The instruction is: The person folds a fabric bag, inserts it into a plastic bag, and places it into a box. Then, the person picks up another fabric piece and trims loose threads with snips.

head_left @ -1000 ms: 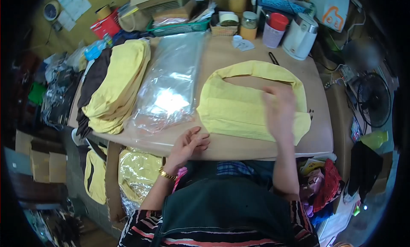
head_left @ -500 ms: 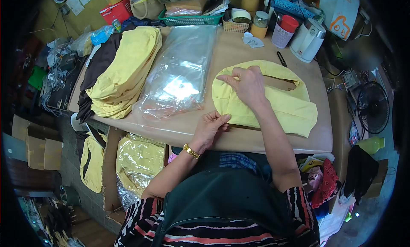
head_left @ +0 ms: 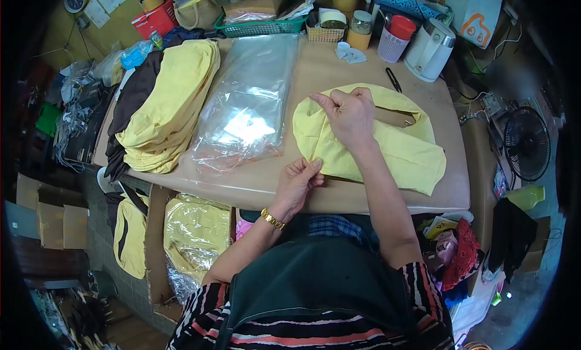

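Note:
A yellow curved cloth cover (head_left: 393, 150) lies flat on the table, with a long slit-like opening in its upper right part. At its lower left edge, my left hand (head_left: 298, 179) pinches the fabric between thumb and fingertips. My right hand (head_left: 351, 117) is closed over the upper left part of the cover, fingers curled and thumb pointing left. Its fingertips are partly hidden, and the cloth between my hands shows creases. To the left lie clear plastic bags (head_left: 248, 95) and a stack of folded yellow cloth covers (head_left: 169, 108) beside dark brown cloth (head_left: 136, 95).
A white electric kettle (head_left: 431, 50), a red cup (head_left: 402, 28) and jars stand along the table's back. A black tool (head_left: 393, 79) lies behind the cover. Below the table's left front, a cardboard box (head_left: 158, 247) holds plastic-wrapped yellow cloth. A fan (head_left: 525, 145) stands at right.
The view has shifted slightly. My right thumb has risen a little over the cover's upper left part. My left hand keeps its pinch on the lower edge.

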`<state>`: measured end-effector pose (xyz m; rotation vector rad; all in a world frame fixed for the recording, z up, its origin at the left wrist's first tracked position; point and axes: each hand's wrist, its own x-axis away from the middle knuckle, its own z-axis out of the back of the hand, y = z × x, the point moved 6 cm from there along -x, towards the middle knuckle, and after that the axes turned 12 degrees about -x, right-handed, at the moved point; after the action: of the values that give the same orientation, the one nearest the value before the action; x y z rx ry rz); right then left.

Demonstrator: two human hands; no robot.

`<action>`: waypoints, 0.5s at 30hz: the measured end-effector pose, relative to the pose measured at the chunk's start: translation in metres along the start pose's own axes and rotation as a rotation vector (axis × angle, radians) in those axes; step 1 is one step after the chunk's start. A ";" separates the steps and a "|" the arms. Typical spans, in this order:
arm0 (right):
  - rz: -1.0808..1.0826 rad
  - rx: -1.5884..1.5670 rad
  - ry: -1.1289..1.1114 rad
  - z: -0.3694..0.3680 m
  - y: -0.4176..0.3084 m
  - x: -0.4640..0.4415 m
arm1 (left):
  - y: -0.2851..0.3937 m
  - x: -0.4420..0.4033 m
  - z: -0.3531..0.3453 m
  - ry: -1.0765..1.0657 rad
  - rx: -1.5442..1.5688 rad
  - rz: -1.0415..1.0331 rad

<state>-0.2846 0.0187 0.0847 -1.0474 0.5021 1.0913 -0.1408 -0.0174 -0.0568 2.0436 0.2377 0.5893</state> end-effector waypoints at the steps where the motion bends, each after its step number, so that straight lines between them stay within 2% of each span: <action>1: 0.030 0.019 0.024 0.002 -0.001 0.000 | 0.002 -0.002 0.001 0.041 -0.088 -0.084; 2: 0.026 0.020 0.025 0.003 0.001 0.001 | 0.006 -0.002 0.002 0.081 -0.178 -0.165; 3: 0.019 0.030 0.033 0.006 0.006 0.001 | 0.004 -0.001 0.007 0.079 -0.180 -0.161; 5: 0.014 0.047 0.051 0.009 0.012 0.001 | 0.003 0.000 0.013 -0.100 -0.457 -0.217; 6: -0.016 0.045 0.037 0.008 0.017 0.003 | 0.011 0.006 0.015 -0.112 -0.462 -0.220; 8: -0.054 0.060 0.038 0.006 0.022 0.006 | 0.052 0.029 0.023 0.387 -1.205 -0.546; 9: -0.019 -0.064 -0.014 -0.003 0.015 0.009 | 0.059 0.022 0.014 0.366 -1.206 -0.547; 10: 0.015 -0.187 -0.067 -0.010 0.006 0.013 | 0.083 0.021 0.002 0.536 -1.201 -0.845; 12: 0.022 -0.220 -0.112 -0.014 -0.011 0.019 | 0.091 0.024 -0.010 0.679 -1.157 -1.149; 14: 0.024 -0.242 -0.138 0.009 -0.016 0.025 | 0.080 -0.009 0.003 0.439 -1.093 -0.915; 15: 0.034 -0.111 -0.041 0.041 -0.012 0.029 | 0.079 -0.009 0.006 0.463 -1.086 -0.912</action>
<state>-0.2680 0.0672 0.0862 -1.1140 0.4313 1.1790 -0.1513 -0.0663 0.0052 0.6043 0.8459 0.4277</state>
